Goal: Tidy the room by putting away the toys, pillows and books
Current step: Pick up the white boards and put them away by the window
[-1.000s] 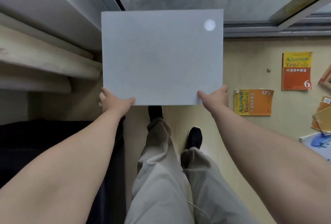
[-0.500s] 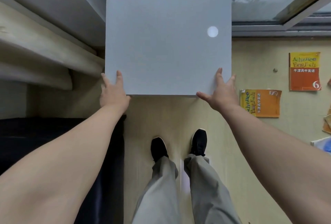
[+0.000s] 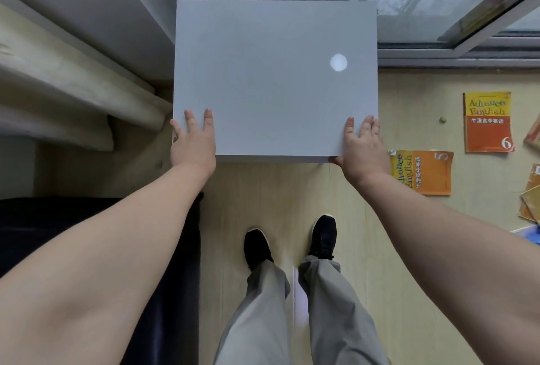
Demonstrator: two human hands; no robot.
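A large flat grey box with a white round spot near its far right corner lies level in front of me, above the floor by the glass door. My left hand rests on its near left corner with straight fingers on top. On the near right corner lies my right hand, fingers flat on the surface and the thumb tip at the front edge. Two orange and yellow English books lie on the floor to the right, one marked 6, the other marked 5.
More books and a blue item lie at the right edge. Dark furniture stands at my left, with pale shelves beyond it. A sliding glass door track runs across the far right. My feet in black shoes stand on the pale floor.
The grey box has moved away from me and lower. Both hands went from gripping its near edge to lying flat on top of its near corners.
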